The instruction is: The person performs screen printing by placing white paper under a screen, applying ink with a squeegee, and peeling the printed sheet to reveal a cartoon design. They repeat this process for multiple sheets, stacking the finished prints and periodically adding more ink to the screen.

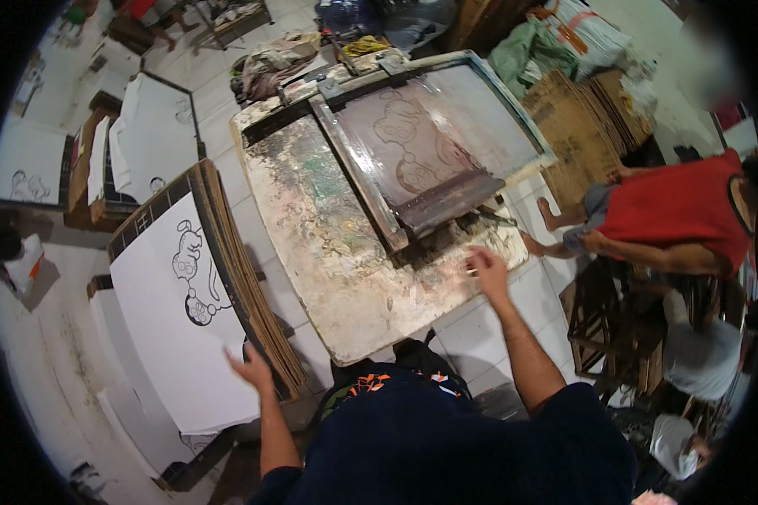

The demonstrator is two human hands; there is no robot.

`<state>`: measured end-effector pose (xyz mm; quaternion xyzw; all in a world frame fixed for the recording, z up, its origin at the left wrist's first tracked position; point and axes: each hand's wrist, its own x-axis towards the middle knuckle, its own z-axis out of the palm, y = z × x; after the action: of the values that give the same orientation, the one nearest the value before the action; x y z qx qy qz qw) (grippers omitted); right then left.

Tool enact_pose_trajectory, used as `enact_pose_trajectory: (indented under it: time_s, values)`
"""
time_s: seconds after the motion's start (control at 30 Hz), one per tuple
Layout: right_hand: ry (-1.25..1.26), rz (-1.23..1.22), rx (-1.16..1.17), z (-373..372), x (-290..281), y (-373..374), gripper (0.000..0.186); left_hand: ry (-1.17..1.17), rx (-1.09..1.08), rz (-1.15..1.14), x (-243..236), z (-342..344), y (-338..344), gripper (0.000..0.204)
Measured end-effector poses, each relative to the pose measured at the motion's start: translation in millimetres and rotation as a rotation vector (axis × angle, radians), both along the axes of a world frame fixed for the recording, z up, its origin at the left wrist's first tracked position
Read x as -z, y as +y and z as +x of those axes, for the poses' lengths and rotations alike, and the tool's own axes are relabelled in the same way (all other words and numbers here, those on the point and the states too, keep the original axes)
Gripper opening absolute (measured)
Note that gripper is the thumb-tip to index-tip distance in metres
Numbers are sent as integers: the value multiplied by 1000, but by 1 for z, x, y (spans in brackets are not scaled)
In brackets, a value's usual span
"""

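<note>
My left hand (250,369) is open, fingers apart, at the right edge of a white sheet (147,307) printed with a black line-drawn cartoon figure. The sheet lies on a stack of brown boards (248,290). My right hand (487,269) hovers over the front right of a paint-stained worktable (354,316). Its fingers are loosely bent, with nothing visible in them. Beyond it, a framed printing screen (327,139) rests toward the table's far side. Its mesh (387,135) carries the outline of a similar figure, with dark ink along the near edge.
Behind the table are crumpled rags (278,63) and stuffed plastic sacks (577,38). Cardboard sheets (564,118) lean at the right. A person in a red sleeveless top (678,210) is close by on the right. More printed sheets (156,126) lie on boards at the far left.
</note>
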<state>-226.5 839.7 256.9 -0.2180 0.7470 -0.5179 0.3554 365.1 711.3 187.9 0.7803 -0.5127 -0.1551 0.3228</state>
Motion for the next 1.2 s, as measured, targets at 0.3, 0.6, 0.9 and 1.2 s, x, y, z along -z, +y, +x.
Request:
enact_pose_trajectory:
  time_s: [0.3, 0.6, 0.9, 1.2]
  values:
    - [-110, 209, 322, -192, 86, 18, 34, 931, 227, 781, 5, -184, -119, 81]
    - [-676, 167, 146, -341, 231, -92, 44, 1174, -181, 686, -32, -215, -99, 67]
    - [-838, 188, 306, -377, 362, -114, 45, 1100, -301, 634, -12, -202, -86, 63]
    - [-834, 227, 391, -375, 366, -107, 45, 1251, -263, 588, -14, -206, -80, 58]
